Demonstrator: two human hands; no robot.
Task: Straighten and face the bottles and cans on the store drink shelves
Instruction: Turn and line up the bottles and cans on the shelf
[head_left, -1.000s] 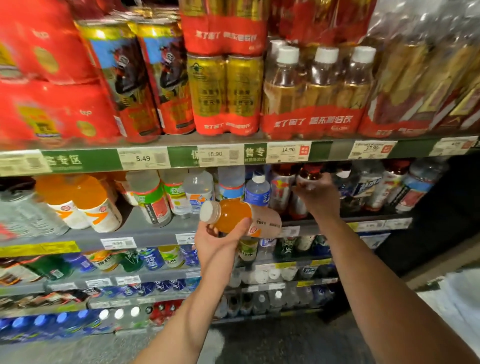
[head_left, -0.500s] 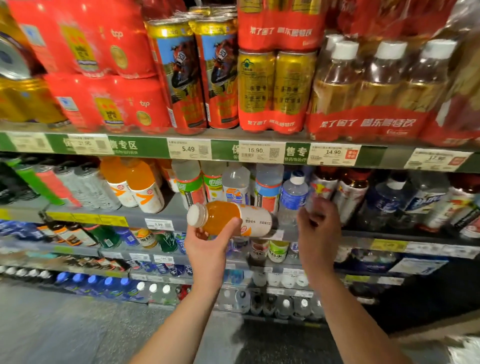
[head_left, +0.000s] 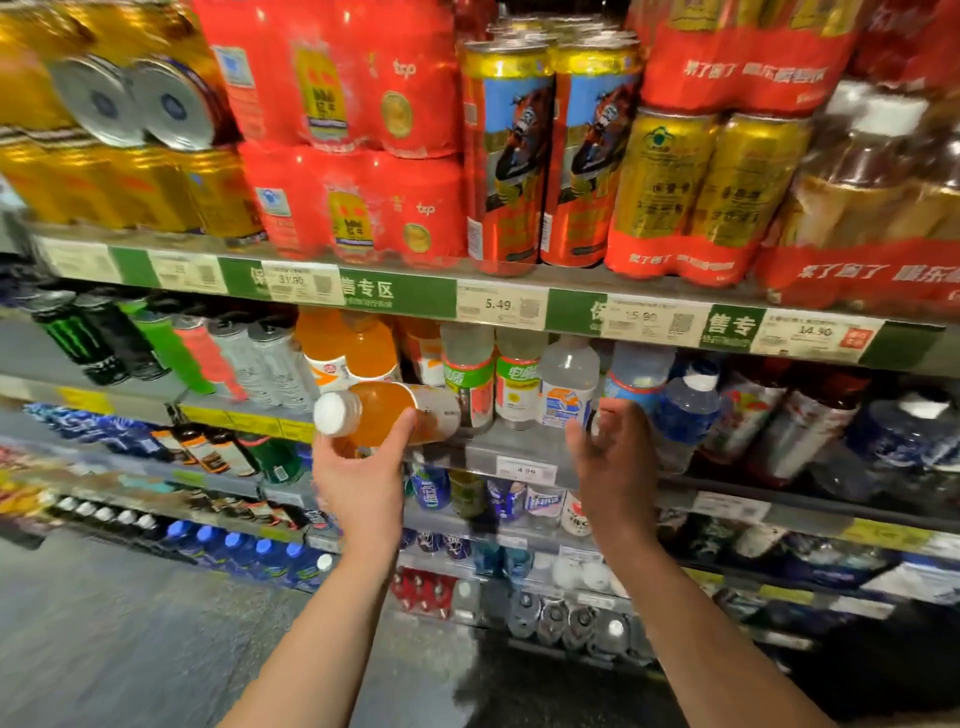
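Holding: left hand (head_left: 358, 467) has its grip round an orange drink bottle (head_left: 387, 413), lying sideways with the white cap to the left, off the shelf, probably to return it to its row.
Right hand (head_left: 615, 457): fingers spread wide, holding nothing, in front of the clear bottles (head_left: 566, 384), likely about to straighten them.
Matching row: orange bottles (head_left: 343, 348) stand just behind the held one.
Price tags: 4.99 (head_left: 525, 471) below; 5.49 (head_left: 497, 304) and 14.90 above.
Cans: Monster cans (head_left: 78, 338) at left.

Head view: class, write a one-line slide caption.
Left hand holds an orange drink bottle sideways before the shelf; right hand open.
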